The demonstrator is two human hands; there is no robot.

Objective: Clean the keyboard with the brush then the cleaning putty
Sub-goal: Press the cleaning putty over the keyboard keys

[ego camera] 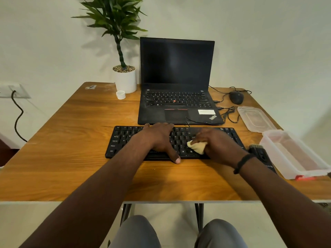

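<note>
Keyboard [125,140], black, on table [71,122]: putty stage apparently under way. Right hand [218,144] grips pale cleaning putty [197,146] on its right-centre keys; left hand [159,138] lies flat, steadying. Brush [259,153] set down just right of keyboard; brushing judged done.

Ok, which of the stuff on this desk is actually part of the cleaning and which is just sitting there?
In the job:
keyboard
cleaning putty, gripped by the right hand
left hand, resting on the keys
brush

Lying about:
laptop
mouse
potted plant
plastic container
its lid
</note>
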